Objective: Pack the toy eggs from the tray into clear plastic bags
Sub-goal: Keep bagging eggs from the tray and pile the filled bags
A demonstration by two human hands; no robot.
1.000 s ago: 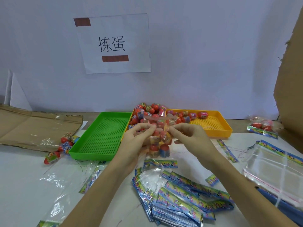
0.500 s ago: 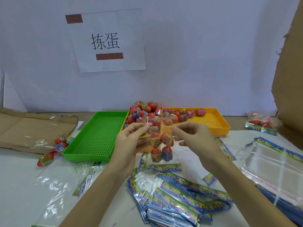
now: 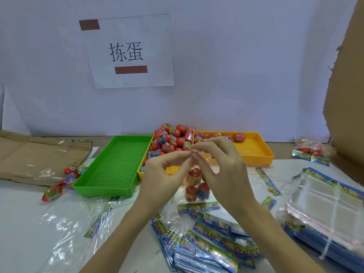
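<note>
At far left I see a few packed eggs (image 3: 59, 184) lying loose on the table, then an empty green tray (image 3: 112, 166). Beside it, touching, the yellow tray (image 3: 254, 152) holds the heap of toy eggs (image 3: 171, 138) at its left end. In front of that tray my left hand (image 3: 161, 178) and right hand (image 3: 222, 170) meet fingertip to fingertip, both pinching the top edge of a clear bag (image 3: 197, 186). The bag hangs straight down from the pinch, long axis upright, with several eggs resting at its bottom, just above a pile of printed header bags (image 3: 212, 241). Neither hand is nearer; both share the mouth. I judge the seal comes next. Open table lies left; a stack of clear bags (image 3: 325, 203) crowds the right.
</note>
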